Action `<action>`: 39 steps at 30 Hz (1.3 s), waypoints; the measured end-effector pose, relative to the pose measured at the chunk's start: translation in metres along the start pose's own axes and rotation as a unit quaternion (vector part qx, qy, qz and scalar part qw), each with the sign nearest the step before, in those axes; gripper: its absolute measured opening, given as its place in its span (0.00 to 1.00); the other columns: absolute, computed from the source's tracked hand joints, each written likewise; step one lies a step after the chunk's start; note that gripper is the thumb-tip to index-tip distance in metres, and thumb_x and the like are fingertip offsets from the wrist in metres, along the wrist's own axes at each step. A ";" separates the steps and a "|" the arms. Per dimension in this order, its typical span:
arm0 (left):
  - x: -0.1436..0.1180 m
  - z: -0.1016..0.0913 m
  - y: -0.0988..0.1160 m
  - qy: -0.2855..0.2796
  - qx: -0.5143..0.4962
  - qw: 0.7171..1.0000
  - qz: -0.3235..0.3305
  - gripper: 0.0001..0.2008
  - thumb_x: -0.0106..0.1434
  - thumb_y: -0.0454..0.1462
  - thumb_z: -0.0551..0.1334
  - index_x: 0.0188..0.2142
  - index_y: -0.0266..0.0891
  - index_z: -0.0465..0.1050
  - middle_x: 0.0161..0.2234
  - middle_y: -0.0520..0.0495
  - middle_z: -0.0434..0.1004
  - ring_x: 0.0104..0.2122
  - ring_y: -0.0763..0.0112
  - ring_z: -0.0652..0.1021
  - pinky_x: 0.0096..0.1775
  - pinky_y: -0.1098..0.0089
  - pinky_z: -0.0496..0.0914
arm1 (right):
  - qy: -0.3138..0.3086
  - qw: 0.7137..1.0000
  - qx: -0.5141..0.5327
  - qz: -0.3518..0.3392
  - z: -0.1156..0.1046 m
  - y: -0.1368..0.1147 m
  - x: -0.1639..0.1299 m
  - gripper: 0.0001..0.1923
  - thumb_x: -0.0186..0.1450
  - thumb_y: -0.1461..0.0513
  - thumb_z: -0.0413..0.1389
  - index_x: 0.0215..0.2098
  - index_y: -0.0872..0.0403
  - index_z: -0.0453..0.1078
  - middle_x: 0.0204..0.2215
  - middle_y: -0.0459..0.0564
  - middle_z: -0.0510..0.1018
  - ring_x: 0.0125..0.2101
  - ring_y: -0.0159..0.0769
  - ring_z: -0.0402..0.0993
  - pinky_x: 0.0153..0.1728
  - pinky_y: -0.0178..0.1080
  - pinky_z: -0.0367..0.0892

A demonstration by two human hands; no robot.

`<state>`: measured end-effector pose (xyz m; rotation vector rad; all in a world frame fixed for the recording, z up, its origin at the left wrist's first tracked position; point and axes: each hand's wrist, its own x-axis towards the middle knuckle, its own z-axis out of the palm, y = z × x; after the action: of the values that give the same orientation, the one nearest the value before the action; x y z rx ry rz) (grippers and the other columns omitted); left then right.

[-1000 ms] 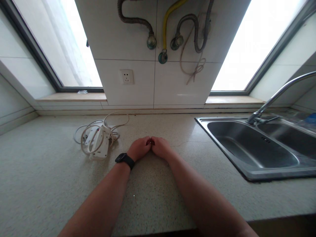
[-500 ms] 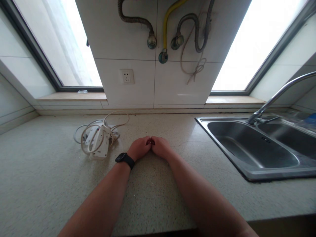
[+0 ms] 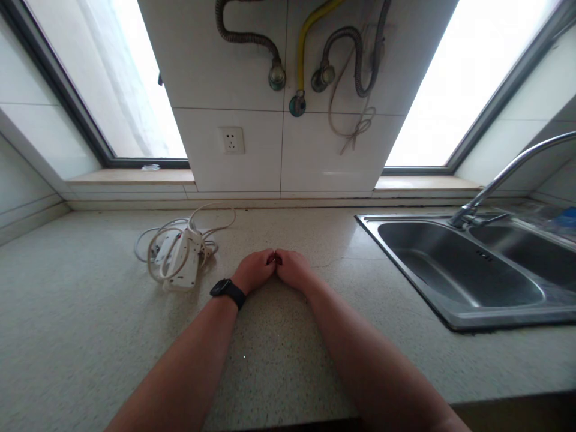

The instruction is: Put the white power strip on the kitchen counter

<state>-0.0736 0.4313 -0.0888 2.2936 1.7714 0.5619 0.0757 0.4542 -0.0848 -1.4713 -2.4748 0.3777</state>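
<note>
My left hand (image 3: 255,269) rests on the speckled countertop (image 3: 279,342), curled closed, with a black watch (image 3: 228,291) at its wrist. Against it, meeting at the thumbs and knuckles, lies my right hand (image 3: 292,267), closed as well. No object shows in either hand, though the undersides of the fingers are hidden. To the left of my left hand sits a white power strip (image 3: 184,264) with its pale cord (image 3: 155,270) looped loosely over and around it.
On the right a steel double-bowl sink (image 3: 459,264) with a chrome faucet (image 3: 508,174) is set into the counter. The tiled back wall carries a socket (image 3: 232,140), a yellow pipe (image 3: 302,57), braided hoses (image 3: 245,37) and a tied cord (image 3: 362,125). Windows flank it.
</note>
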 end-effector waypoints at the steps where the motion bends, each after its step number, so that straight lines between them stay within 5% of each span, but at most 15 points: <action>1: 0.000 0.000 0.000 0.002 0.002 1.000 0.001 0.08 0.63 0.37 0.54 0.37 0.41 0.71 0.33 0.46 0.77 0.33 0.65 0.75 0.33 0.69 0.61 | 0.001 1.000 0.000 -0.001 0.000 0.000 0.000 0.14 0.65 0.63 0.49 0.45 0.50 0.73 0.43 0.52 0.79 0.43 0.40 0.74 0.38 0.37 0.60; 39: 0.000 0.004 -0.005 0.016 0.006 1.000 0.023 0.06 0.63 0.37 0.53 0.34 0.41 0.69 0.31 0.47 0.76 0.30 0.67 0.73 0.31 0.69 0.57 | 0.009 1.000 0.005 -0.001 0.004 0.003 0.002 0.13 0.64 0.62 0.49 0.43 0.50 0.73 0.41 0.52 0.80 0.41 0.40 0.74 0.37 0.37 0.60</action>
<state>-0.0761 0.4332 -0.0937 2.3523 1.7448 0.5995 0.0761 0.4573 -0.0895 -1.4620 -2.4562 0.3745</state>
